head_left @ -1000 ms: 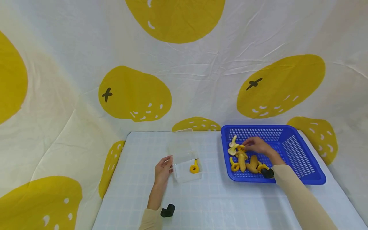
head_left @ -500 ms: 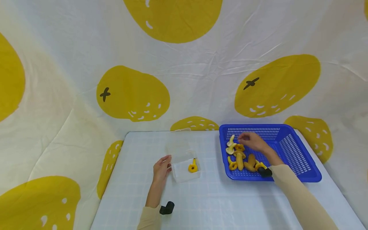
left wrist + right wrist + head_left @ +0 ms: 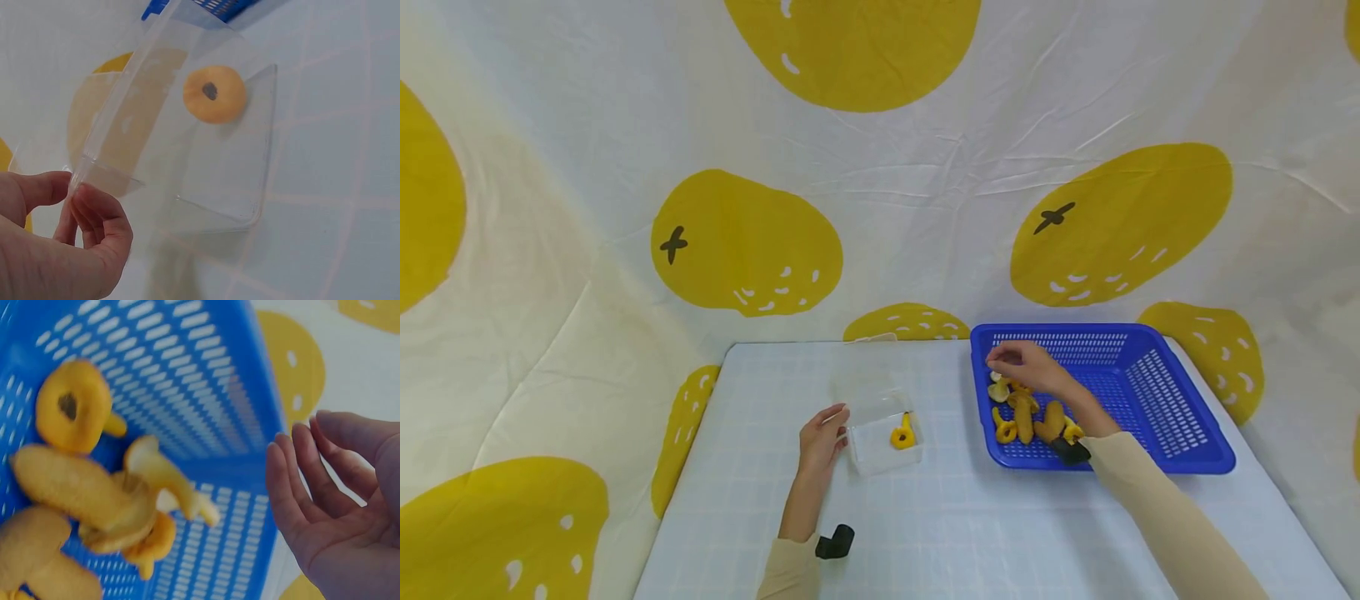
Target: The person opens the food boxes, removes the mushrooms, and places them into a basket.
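My left hand (image 3: pixel 820 442) pinches the left edge of a clear plastic box (image 3: pixel 867 458) between thumb and fingers; the left wrist view shows this grip closely. Inside the box lies one yellow mushroom (image 3: pixel 902 435) with a dark hollow in its cap. Over the left side of a blue basket (image 3: pixel 1157 408) hovers my right hand (image 3: pixel 1033 367). Its fingers are loosely bent with nothing between them, as the right wrist view (image 3: pixel 344 494) shows. Below it lie pale mushrooms (image 3: pixel 162 475), yellow mushrooms (image 3: pixel 72 406) and thick brown mushrooms (image 3: pixel 69 487), partly covered by the hand in the head view.
The box's clear lid (image 3: pixel 865 379) is folded back toward the wall cloth (image 3: pixel 925 208), which carries big yellow fruit prints. A pale checked cloth (image 3: pixel 955 533) covers the table. The basket's high perforated walls surround the mushrooms at the table's right.
My right hand has left the yellow mushroom it was touching, lifted, and shifted left toward the basket's left rim. My left hand stays at the box edge. The head view has shifted slightly.
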Demonstrator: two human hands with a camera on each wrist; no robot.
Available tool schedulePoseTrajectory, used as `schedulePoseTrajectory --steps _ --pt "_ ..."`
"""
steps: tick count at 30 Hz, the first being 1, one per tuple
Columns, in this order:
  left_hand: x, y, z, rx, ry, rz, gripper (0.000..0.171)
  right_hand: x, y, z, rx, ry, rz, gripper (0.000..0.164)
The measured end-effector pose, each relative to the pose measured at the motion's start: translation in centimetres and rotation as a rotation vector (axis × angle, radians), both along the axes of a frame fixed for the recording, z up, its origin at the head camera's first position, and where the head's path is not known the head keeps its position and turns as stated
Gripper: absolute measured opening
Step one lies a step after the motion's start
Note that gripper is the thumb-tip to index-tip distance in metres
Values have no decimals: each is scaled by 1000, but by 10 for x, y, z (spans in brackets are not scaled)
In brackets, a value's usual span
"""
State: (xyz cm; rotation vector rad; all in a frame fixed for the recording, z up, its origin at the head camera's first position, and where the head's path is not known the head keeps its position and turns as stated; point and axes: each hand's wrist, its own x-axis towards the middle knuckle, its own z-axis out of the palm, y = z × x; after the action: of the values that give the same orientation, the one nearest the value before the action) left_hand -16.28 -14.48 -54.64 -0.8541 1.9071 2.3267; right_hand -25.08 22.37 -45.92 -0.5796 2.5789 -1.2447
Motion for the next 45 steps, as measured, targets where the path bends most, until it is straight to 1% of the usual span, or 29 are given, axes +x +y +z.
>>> schedulePoseTrajectory --steps 4,7,8,13,19,25,30,37,41,45 --pt "0 -1 -2 5 12 -21 38 1 -15 1 -14 25 38 19" --pt "0 -2 -3 19 23 -31 38 0 -26 -2 -11 40 49 16" --pt "1 -3 -4 21 25 -33 38 0 -30 -2 -6 40 45 15" --pt "1 -5 -4 38 35 -37 38 3 -51 -2 -18 34 76 15" --pt "0 -7 -4 44 37 -27 37 7 -75 -2 -38 30 141 14" --pt "0 -6 -2 39 30 -35 38 13 -93 -3 -78 27 197 13" --pt "0 -5 -2 39 30 -31 38 15 -105 -8 -89 20 241 14" --pt "-1 -4 -2 51 41 -34 38 19 -121 -17 -106 36 316 12" --pt "0 -4 -3 47 38 -38 38 25 -130 -21 -100 24 349 13" --pt "1 -3 -4 54 52 -42 40 30 -139 -24 -96 -18 378 14"
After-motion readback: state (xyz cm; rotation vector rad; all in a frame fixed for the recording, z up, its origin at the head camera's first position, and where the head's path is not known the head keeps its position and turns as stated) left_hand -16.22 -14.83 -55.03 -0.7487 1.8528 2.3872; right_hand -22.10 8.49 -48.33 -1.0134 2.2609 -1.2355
